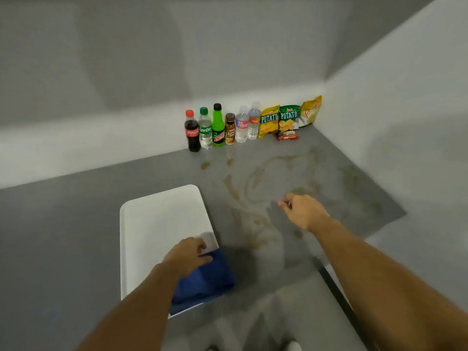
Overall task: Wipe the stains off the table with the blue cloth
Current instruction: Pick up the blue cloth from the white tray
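The blue cloth (203,279) lies folded on the near right corner of a white tray (157,219), hanging a little over the tray's right edge, at about 6 o'clock in the view. The left hand (187,254) rests on the cloth's far end with fingers curled down onto it, pinching the fabric; how firm the grip is cannot be told.

From the cloth toward 1 o'clock, brown stains (255,188) spread over the grey table (63,236) in smeared loops and drips, with two small spots at 12 o'clock near the bottles. The right hand (304,211) hovers over the near part of the stains, at 3 o'clock from the tray, fingers loosely bent and holding nothing.

At 12 o'clock, against the back wall, stands a row of drinks: a cola bottle (192,133), a Sprite bottle (205,130), a green soda bottle (218,127), a small brown bottle (230,130) and two clear water bottles (247,124). Toward 1 o'clock from these lean three bags of chips (288,119), and a small red packet (287,135) lies flat in front of them.
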Tool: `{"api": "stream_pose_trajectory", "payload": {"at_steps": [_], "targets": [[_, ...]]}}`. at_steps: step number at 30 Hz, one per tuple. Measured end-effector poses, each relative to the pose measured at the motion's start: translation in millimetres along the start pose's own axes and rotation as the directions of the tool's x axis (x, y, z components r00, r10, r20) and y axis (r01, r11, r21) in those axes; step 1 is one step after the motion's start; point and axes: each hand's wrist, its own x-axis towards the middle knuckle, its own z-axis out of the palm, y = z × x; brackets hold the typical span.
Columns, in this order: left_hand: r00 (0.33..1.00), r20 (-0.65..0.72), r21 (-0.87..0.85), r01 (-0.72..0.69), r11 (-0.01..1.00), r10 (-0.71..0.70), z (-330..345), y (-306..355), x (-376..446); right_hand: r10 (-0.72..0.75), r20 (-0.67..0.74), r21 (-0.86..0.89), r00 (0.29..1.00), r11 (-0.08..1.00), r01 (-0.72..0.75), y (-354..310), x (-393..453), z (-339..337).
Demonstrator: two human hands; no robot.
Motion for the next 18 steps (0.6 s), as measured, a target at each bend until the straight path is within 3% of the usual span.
{"api": "stream_pose_trajectory", "payload": {"at_steps": [3, 18], "targets": [[0.998, 0.049, 0.057, -0.037, 0.998, 0.034, 2, -1, 0, -0.006, -0.001, 0.014, 1.0, 1.0, 0.006, 2, 2, 1], [0.977, 0.198, -0.01, -0.084, 0.996, 0.084, -2, 0, 3, 0.048, 0.036, 0.044, 0.998, 0.998, -0.05, 5, 1, -11]]}}
